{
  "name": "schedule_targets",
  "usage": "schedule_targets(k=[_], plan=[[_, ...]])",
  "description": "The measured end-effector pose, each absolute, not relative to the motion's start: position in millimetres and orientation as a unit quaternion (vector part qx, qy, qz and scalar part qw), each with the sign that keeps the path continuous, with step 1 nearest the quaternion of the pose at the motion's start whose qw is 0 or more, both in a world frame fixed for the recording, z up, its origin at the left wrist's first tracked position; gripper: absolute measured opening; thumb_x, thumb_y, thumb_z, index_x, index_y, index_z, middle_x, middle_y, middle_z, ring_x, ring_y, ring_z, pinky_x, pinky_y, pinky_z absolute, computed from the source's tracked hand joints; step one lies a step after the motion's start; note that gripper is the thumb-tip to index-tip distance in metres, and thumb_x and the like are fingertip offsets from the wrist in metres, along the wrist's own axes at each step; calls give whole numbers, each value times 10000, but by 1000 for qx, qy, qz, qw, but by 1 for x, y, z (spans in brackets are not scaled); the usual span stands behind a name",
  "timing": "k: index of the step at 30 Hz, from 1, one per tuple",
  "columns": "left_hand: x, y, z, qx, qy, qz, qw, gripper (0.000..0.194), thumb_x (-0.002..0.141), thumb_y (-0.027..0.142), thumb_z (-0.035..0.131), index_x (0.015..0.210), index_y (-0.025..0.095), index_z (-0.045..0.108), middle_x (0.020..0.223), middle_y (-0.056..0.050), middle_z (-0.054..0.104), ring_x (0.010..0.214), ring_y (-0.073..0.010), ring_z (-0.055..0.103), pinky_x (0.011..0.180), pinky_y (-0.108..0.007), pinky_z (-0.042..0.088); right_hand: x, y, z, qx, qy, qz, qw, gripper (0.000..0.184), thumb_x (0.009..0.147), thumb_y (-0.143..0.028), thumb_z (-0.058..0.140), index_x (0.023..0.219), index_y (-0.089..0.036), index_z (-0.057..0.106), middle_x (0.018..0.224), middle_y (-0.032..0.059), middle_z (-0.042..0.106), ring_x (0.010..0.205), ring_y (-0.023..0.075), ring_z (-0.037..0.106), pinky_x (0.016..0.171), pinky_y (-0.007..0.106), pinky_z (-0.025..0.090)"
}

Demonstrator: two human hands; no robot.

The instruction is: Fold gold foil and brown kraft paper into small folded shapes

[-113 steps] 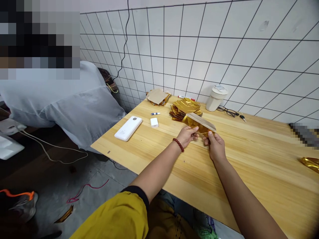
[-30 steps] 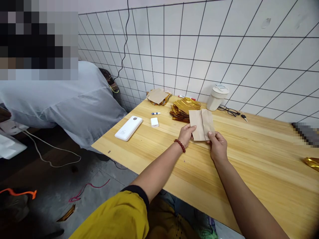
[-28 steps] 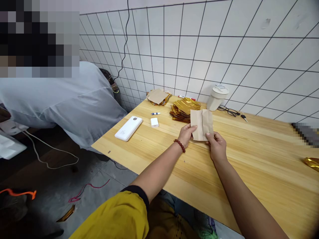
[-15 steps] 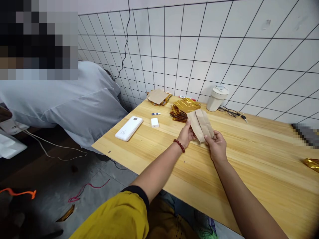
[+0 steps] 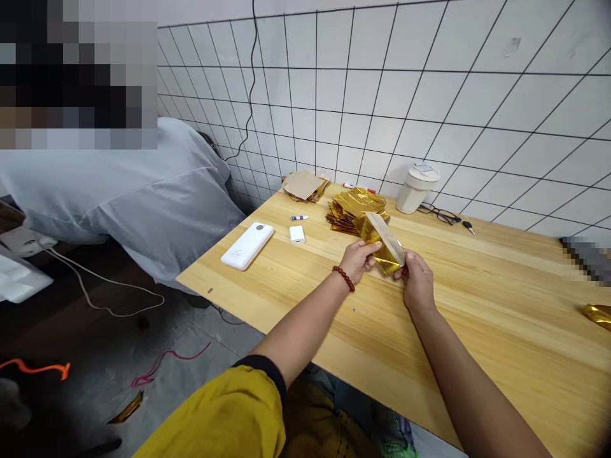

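Observation:
Between my two hands is a sheet of gold foil paper (image 5: 383, 243), partly folded over, with its gold face and a strip of its tan backing showing. My left hand (image 5: 359, 261), below a red bead bracelet, pinches its left edge, thumb on top. At the lower right corner my right hand (image 5: 416, 277) grips the paper with thumb and fingers; some fingertips are hidden behind it. Just beyond the held sheet lies a pile of gold foil paper (image 5: 356, 202). Farther left is another stack, topped by a tan sheet (image 5: 303, 184).
On the wooden table (image 5: 477, 318) lie a white power bank (image 5: 247, 246), a white charger (image 5: 296, 235), glasses (image 5: 442, 215) and a key (image 5: 468, 226). A white cup (image 5: 417, 189) stands by the tiled wall. A person in grey (image 5: 143, 197) is at the left.
The sheet lay opened with its tan side up and a crease down it; now it is folded over and tilted, with gold showing. Both hands stay near the same spot.

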State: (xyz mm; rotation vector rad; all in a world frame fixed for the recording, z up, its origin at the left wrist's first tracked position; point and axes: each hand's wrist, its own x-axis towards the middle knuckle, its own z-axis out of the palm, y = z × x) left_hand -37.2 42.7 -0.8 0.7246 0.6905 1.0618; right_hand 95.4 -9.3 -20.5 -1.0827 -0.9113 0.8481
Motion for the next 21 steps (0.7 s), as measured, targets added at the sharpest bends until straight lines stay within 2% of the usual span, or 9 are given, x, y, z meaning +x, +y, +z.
schedule_targets(k=[2, 6, 10, 13, 16, 19, 21], plan=[[-38, 43, 1, 316, 309, 489, 752, 346, 588, 323, 834, 739, 135, 586, 558, 44, 523, 381, -14, 382, 388, -185, 201, 95, -10, -19, -475, -407, 385, 679, 401, 775, -560, 659, 936, -193, 671, 638, -34, 576, 468, 83, 457, 455, 214, 370], [-39, 43, 1, 319, 302, 491, 752, 362, 606, 361, 827, 728, 140, 568, 525, 58, 480, 373, -23, 388, 377, -188, 200, 94, -11, -20, -489, -436, 383, 651, 355, 698, -469, 782, 877, -184, 672, 609, -45, 566, 458, 68, 420, 451, 203, 331], [-38, 46, -1, 285, 286, 508, 761, 403, 649, 455, 793, 779, 152, 560, 579, 45, 515, 379, -29, 404, 372, -191, 217, 94, -11, -21, -498, -433, 372, 652, 315, 739, -469, 744, 834, -178, 669, 491, -63, 490, 441, 79, 402, 449, 207, 313], [-37, 46, -3, 285, 284, 515, 757, 454, 632, 505, 798, 791, 169, 537, 549, 69, 465, 380, -40, 418, 374, -188, 228, 93, -11, -19, -486, -419, 375, 669, 323, 762, -486, 707, 849, -179, 657, 484, -62, 491, 442, 85, 420, 457, 210, 336], [-37, 44, -2, 303, 292, 517, 746, 487, 618, 545, 798, 746, 181, 501, 509, 82, 426, 406, -53, 456, 400, -182, 271, 92, -11, -17, -478, -398, 386, 681, 355, 690, -423, 773, 912, -195, 618, 528, -72, 527, 433, 76, 433, 445, 199, 340], [-35, 40, -2, 357, 308, 489, 734, 452, 586, 472, 837, 732, 156, 550, 534, 49, 513, 442, -53, 487, 436, -184, 319, 92, -11, -16, -488, -384, 385, 683, 441, 617, -347, 813, 965, -211, 579, 552, -84, 547, 410, 71, 427, 415, 190, 313], [-35, 38, -1, 391, 316, 469, 726, 395, 566, 381, 859, 719, 132, 592, 546, 29, 550, 449, -47, 486, 453, -186, 336, 92, -11, -15, -488, -378, 381, 688, 413, 635, -341, 785, 966, -210, 576, 533, -88, 535, 404, 73, 422, 412, 190, 310]])
